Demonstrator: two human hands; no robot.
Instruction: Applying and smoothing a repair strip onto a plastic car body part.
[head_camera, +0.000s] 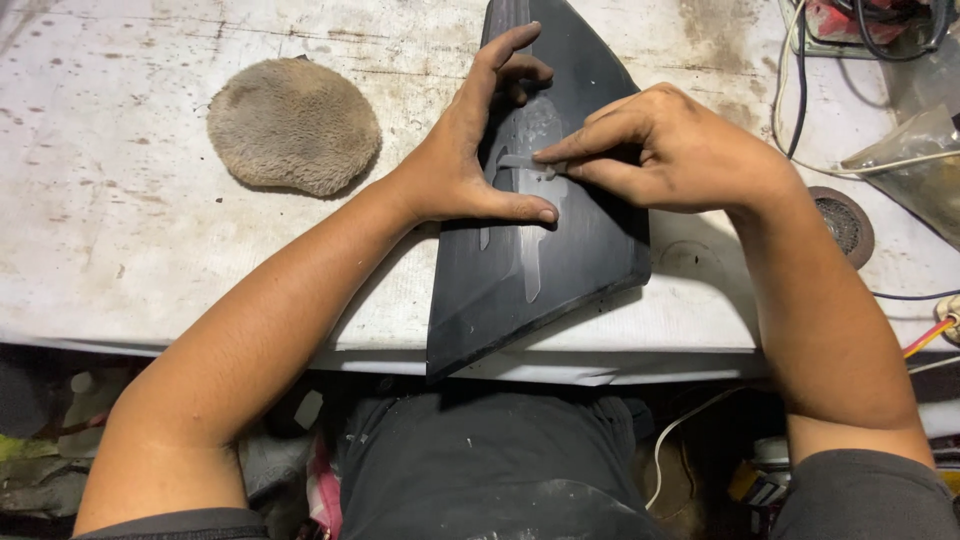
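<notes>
Left hand (470, 150) presses the dark panel (560, 260) open-palmed; right hand (670, 150) pinches a small strip (525, 162); fuzzy pad (293, 125) lies apart.

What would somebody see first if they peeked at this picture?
First, the big dark pointed panel lying on the stained white table, its near corner poking over the edge. The left hand presses it flat, while the right hand pinches a pale grey strip in the panel's middle. A round fuzzy tan pad lies to the left of the hands.
</notes>
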